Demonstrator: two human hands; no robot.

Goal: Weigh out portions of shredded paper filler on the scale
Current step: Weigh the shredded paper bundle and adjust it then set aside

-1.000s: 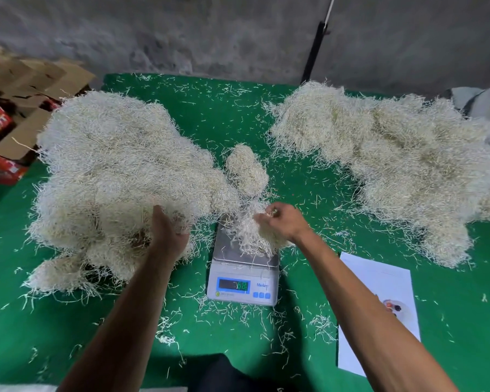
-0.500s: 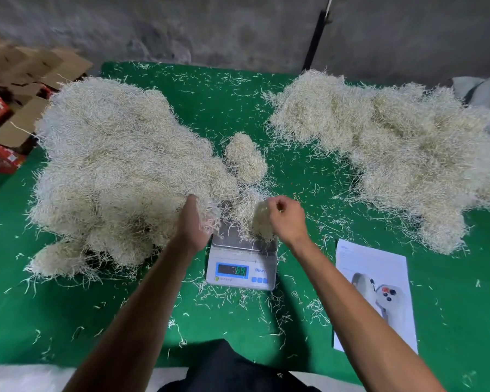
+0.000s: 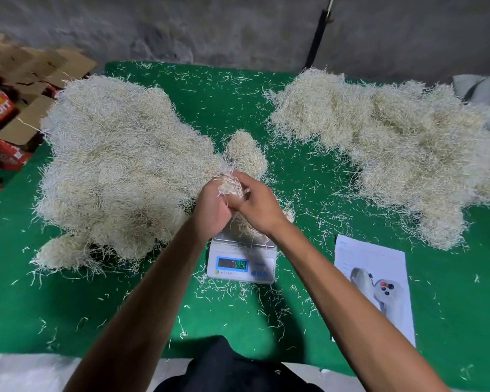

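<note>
Both hands meet just above the scale (image 3: pixel 242 257), near the middle of the green table (image 3: pixel 309 315). The left hand (image 3: pixel 211 206) and right hand (image 3: pixel 256 203) together clutch 1 tuft of shredded paper (image 3: pixel 231 186). The big left pile (image 3: pixel 119 165) touches them; another pile (image 3: pixel 393 148) lies far right.

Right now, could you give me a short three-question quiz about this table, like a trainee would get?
1. True or false: both hands hold one clump of shredded paper above the scale.
2. Which lies right of the scale: A) printed sheet, B) cardboard boxes?
3. What colour is the table cover?

Key: 1 true; 2 A; 3 green.
</note>
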